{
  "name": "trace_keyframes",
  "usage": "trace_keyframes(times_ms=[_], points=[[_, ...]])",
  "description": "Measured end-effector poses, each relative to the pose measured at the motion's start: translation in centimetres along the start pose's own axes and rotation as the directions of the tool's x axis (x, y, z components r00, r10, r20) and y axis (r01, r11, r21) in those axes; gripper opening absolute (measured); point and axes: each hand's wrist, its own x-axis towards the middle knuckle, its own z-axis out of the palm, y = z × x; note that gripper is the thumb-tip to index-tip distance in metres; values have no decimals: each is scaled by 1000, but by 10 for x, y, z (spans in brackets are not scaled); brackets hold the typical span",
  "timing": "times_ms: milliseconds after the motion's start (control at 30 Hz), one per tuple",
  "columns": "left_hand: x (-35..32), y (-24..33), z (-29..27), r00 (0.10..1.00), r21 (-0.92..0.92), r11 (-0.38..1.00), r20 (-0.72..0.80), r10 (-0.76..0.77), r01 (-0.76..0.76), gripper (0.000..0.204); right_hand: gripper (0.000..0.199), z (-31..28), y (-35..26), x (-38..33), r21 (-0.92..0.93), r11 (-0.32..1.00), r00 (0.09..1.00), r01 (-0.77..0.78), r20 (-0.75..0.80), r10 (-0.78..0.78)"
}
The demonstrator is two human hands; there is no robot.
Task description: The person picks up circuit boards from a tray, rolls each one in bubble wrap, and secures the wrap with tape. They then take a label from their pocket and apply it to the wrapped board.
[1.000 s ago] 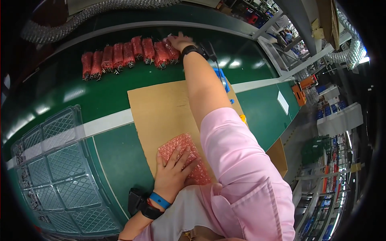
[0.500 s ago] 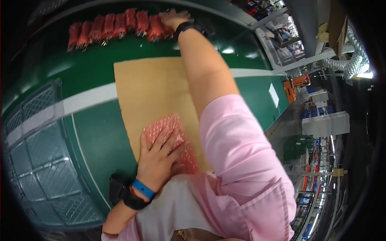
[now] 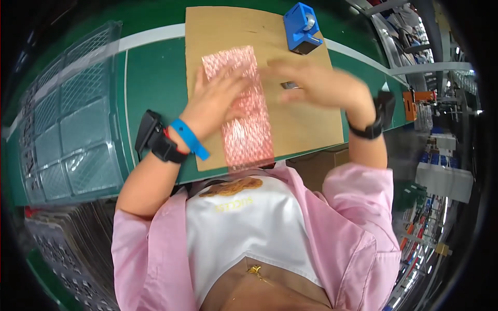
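Note:
A pink bubble-wrap sheet [image 3: 244,129] lies lengthwise on a brown cardboard sheet [image 3: 311,124] on the green table. My left hand [image 3: 215,101] lies flat on the wrap's left side with its fingers spread. It wears a blue band and a black wrist device. My right hand [image 3: 316,83] is blurred by motion just right of the wrap, its fingers reaching toward the wrap's upper part. A small grey object [image 3: 289,85] lies on the cardboard under those fingers. Whether the right hand grips it is unclear.
A blue tape dispenser [image 3: 302,26] stands at the cardboard's far right corner. A clear plastic grid tray [image 3: 67,129] lies on the table to the left. Shelving and equipment fill the right edge of the view.
My right arm has drawn back from the far row of red wrapped pieces to beside the bubble wrap. The view has tipped down, so those pieces are out of sight. The left hand stays on the wrap.

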Motion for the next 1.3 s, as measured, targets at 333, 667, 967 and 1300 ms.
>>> trace_keyframes(times_ms=[333,667,967,1300], points=[[27,-19,-7,903,246,952,-426,-60,180,69,75,152,-22,-16,-144,977,864,-157,-499,65],[-59,117,-115,964,-381,924,-251,-85,-17,39,65,112,29,0,-150,989,900,0,-432,-65],[-278,-33,-312,583,588,238,-511,-632,773,57,50,136,-12,30,-126,963,729,-237,-678,91],[-397,-221,-329,451,782,143,-191,-872,607,70,48,146,-18,40,-89,964,657,-251,-747,102]])
